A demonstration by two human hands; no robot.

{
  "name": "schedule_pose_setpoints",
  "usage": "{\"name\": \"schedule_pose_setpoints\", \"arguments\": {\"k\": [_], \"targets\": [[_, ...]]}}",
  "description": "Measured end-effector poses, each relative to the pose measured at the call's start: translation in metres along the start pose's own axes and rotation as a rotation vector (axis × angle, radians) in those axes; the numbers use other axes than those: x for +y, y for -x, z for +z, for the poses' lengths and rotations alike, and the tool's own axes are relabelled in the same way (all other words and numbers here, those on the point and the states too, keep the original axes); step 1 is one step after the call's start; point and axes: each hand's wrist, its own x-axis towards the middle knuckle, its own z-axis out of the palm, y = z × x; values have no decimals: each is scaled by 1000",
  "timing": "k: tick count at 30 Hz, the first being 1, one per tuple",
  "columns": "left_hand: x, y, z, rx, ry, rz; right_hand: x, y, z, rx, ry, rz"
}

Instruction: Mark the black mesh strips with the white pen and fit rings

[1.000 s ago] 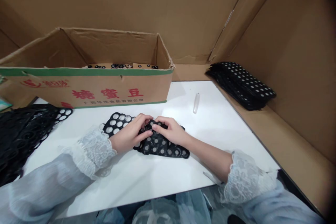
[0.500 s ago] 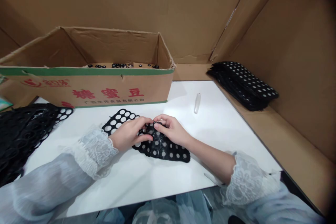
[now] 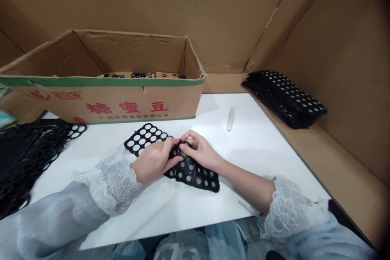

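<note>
Both hands grip a black rubber sheet dotted with small round holes, lifted and bunched between them above the white table. My left hand pinches its upper left part between thumb and fingers. My right hand is closed on the upper edge, its fingertips close to the left ones. A flat black mesh with larger round holes lies on the table under and behind my left hand; whether it joins the sheet is hidden by that hand.
A cardboard box holding small black rings stands at the back left. At far left is a heap of black perforated sheets. A stack of dotted black sheets sits at right. A translucent tube-like piece lies on the white table.
The left hand has turned slightly, and the sheet is more bunched between the hands. More of the mesh with larger holes shows behind the left hand. The view has shifted a little.
</note>
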Motion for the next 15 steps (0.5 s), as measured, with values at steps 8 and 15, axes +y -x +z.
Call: {"name": "schedule_pose_setpoints", "arguments": {"k": [8,15], "targets": [[-1,-8,-12,-152,429,-195,4,2,2,-67,44,-88],[7,-11,-9,-82,283,-165,3,4,3,-66,207,-181]]}}
